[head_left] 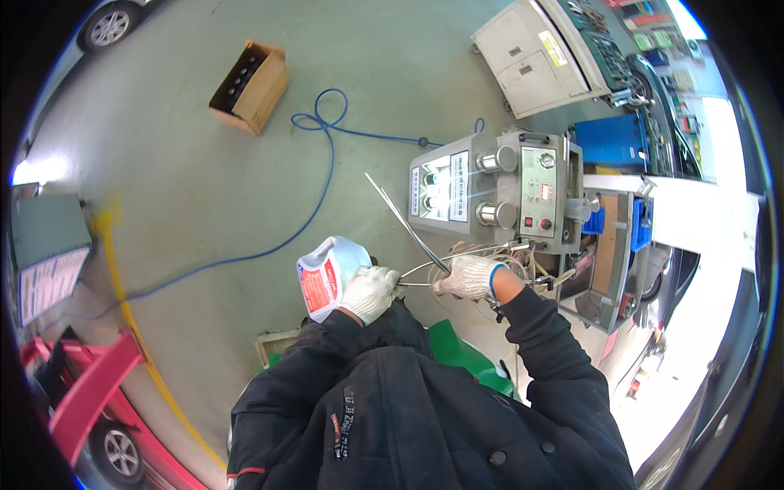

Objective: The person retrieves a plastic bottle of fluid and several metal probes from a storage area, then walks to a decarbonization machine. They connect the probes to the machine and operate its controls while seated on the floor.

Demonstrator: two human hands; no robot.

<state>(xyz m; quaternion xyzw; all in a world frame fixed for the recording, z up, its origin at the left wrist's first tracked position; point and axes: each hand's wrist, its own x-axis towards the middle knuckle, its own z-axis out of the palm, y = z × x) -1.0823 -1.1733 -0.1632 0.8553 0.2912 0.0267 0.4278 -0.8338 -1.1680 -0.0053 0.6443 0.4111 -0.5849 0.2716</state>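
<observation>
My left hand (pixel 371 293), in a white knit glove, is closed at the right side of a white plastic jug (pixel 318 276) with a red and white label. A thin tube (pixel 416 284) runs from its fingertips to my right hand (pixel 467 278), which wears a similar glove with a blue cuff edge. My right fingers are wrapped round a bundle of thin metal tubes (pixel 406 222), whose long ends point up and left. The jug's mouth is hidden. Pale hoses (pixel 510 258) loop beside my right hand toward a grey metal machine (pixel 539 192).
The machine has a lit window, two metal cylinders and a gauge panel. A blue hose (pixel 327 184) snakes over the floor. An open cardboard box (pixel 260 88) stands ahead left, a tool cabinet (pixel 529 61) ahead right. Something green (pixel 465 355) lies under me; red lift arms (pixel 94 388) are at left.
</observation>
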